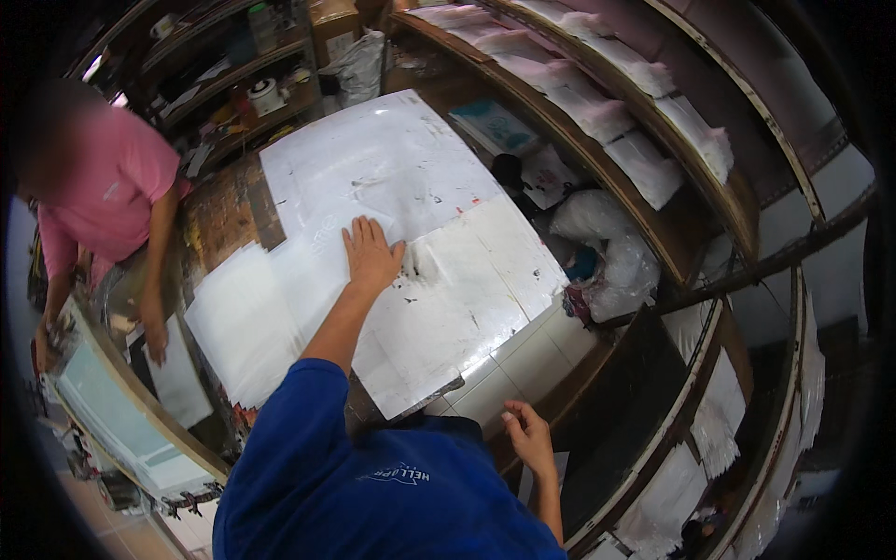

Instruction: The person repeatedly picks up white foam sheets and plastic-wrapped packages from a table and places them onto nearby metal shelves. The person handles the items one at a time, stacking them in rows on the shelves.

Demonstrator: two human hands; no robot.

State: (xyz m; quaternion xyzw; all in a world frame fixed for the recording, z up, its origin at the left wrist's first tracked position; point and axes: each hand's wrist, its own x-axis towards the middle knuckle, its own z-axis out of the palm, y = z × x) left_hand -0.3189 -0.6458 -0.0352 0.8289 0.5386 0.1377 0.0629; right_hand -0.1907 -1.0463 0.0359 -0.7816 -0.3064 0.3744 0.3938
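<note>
My left hand [373, 256] lies flat with its fingers stretched out, pressing on the edge of a thin translucent sheet [322, 271] with a faint pale print. Under it is the white-covered table top [467, 280], scuffed with dark marks. Left of that sheet rests a stack of white sheets [245, 322], slightly fanned. My right hand [530, 437] hangs beside the table's near right corner, close to the rack, its fingers loosely bent and nothing visible in them.
At the left, a person in pink holds a wood-framed printing screen [131, 411], one hand above a white sheet [177, 378]. Racks of sheets [597, 103] run along the far right; another rack [653, 420] stands near my right hand. Plastic bags [607, 243] bulge beside the table.
</note>
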